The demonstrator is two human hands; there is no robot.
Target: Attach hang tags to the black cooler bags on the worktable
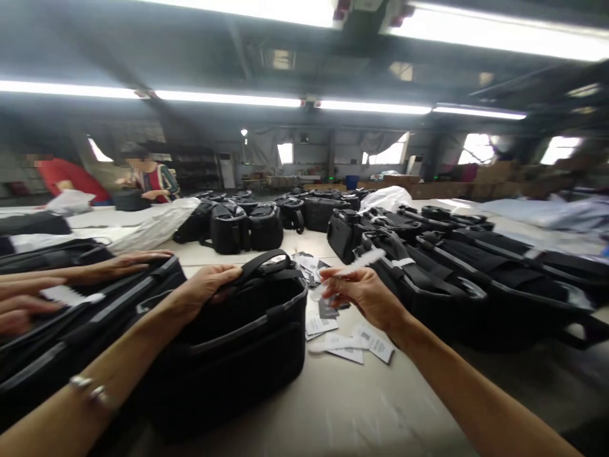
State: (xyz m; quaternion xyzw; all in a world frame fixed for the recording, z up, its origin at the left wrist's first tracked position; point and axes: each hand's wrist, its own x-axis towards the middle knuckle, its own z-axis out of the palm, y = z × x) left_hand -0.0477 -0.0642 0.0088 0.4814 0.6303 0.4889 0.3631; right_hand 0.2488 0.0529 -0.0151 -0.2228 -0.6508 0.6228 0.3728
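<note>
My left hand (207,289) pinches the strap at the left end of an open black bag (247,343), which stands on the pale table (380,412). To the right of that bag, my right hand (359,292) is closed on a white serrated strip (364,260) that points up and to the right. Beneath and in front of my right hand lie several printed tags (373,343) and another white strip (337,343). The fingertips of my right hand are slightly blurred.
At the left, another person's hands (28,295) are over a black bag (90,330), near a white strip. Many black bags (266,225) stand farther back and along the right. Clear plastic (157,222) lies behind. Two people (147,181) work at the far left.
</note>
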